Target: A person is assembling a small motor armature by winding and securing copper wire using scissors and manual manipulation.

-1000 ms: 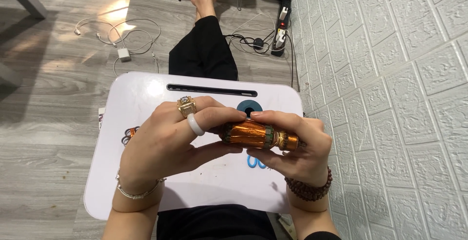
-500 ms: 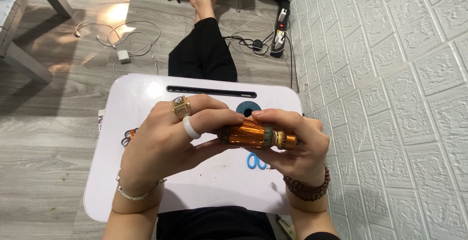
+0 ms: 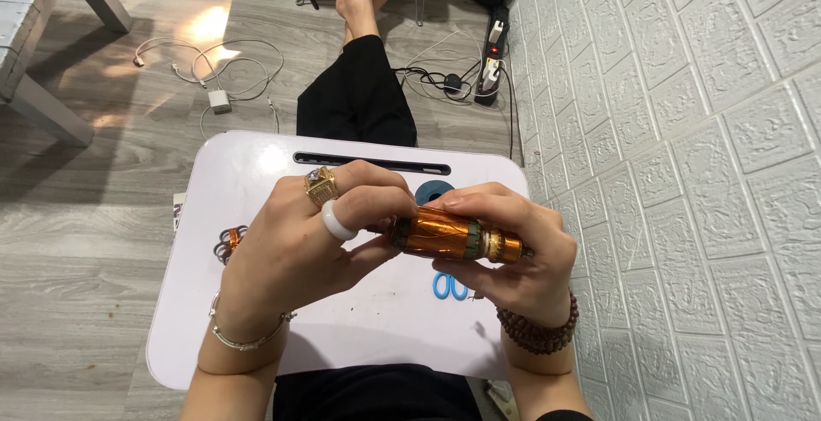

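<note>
Grey plank floor [image 3: 103,241] and white tiled wall [image 3: 684,173] surround a white lap tray [image 3: 256,182]. Above the tray, both hands grip a copper-wound rotor [image 3: 453,237] horizontally. Left hand [image 3: 304,250] clasps its left end; right hand [image 3: 513,250] closes around its right end. Blue scissors [image 3: 449,286] lie beneath.

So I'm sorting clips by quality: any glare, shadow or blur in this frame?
Head view: sharp, hands unblurred; glare patch on the floor and a sheen on the lap table; soft shadow under the left hand; the coil glints.
</note>
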